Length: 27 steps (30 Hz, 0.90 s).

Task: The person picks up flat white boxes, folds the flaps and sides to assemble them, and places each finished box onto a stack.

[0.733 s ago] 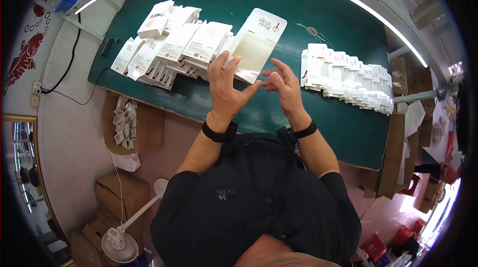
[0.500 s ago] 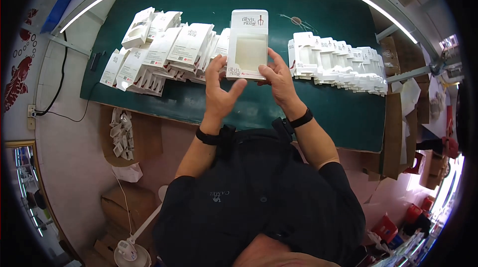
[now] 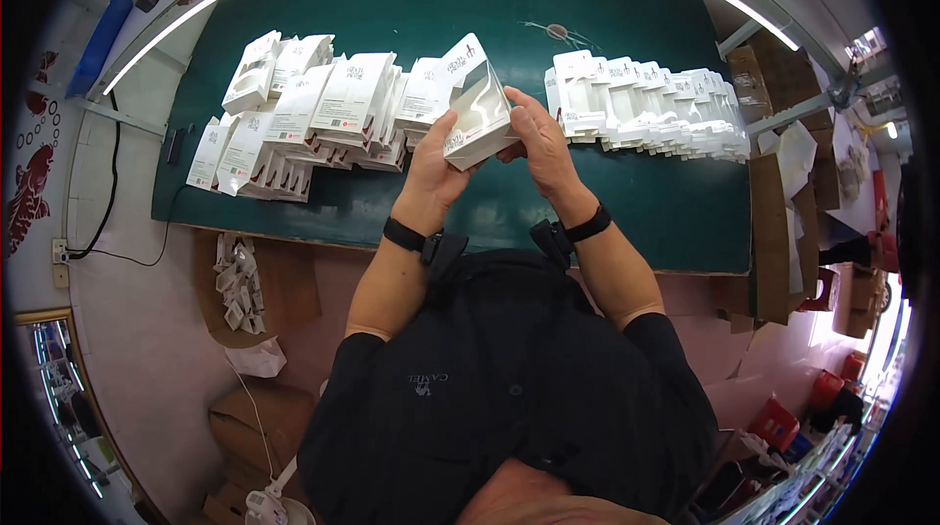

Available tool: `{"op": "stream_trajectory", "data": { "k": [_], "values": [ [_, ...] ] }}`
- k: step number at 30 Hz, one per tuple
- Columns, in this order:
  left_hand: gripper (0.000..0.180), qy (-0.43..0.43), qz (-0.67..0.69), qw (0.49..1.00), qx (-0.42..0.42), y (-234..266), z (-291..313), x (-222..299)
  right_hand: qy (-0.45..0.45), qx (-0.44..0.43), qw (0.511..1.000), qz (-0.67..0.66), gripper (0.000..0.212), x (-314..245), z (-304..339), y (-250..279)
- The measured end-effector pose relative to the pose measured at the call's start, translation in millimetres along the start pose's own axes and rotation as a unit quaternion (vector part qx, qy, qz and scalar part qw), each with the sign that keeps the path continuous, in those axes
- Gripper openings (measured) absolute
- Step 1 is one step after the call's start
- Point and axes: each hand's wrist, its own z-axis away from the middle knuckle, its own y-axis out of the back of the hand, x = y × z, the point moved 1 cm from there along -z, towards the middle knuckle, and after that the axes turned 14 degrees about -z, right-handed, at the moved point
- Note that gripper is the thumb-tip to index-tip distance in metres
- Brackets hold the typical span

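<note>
A white box with a clear window (image 3: 478,112) is held tilted above the front of the table, its hanging tab pointing up and its windowed face toward me. My left hand (image 3: 438,170) grips its lower left side with the thumb on the edge. My right hand (image 3: 540,148) closes on the lower right side, the thumb near the edge and some fingers hidden behind. White boxes (image 3: 352,94) lie stacked to the left with their printed backs up. On the right, a row of windowed white boxes (image 3: 627,104) overlaps one another.
The green table (image 3: 411,216) spreads under the boxes. A small round tag with thin strings (image 3: 557,32) lies toward the back. Below the left table edge, an open carton (image 3: 284,285) holds small white packages. Cardboard (image 3: 772,241) stands at the right edge, beneath a metal frame with light tubes.
The box has gone from upright to tilted, its top leaning left. My left hand has moved from open beside it to gripping its lower left side; my right hand keeps hold.
</note>
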Motion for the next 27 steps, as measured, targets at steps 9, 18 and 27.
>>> {"op": "stream_trajectory", "data": {
  "k": [9,18,27],
  "values": [
    [0.041,0.027,0.024,0.999,0.023,-14.8,0.6,-2.6,0.01,0.009,1.0,0.009,0.064,-1.5,2.4,2.8],
    [0.042,0.0,0.043,0.999,-0.009,-14.6,3.2,-10.8,0.077,0.004,0.993,0.086,0.069,12.8,6.6,4.4],
    [0.044,-0.016,-0.12,0.991,0.058,-6.9,2.7,-24.1,0.196,0.105,0.953,0.208,0.059,-4.3,17.3,-5.5]
  ]
}}
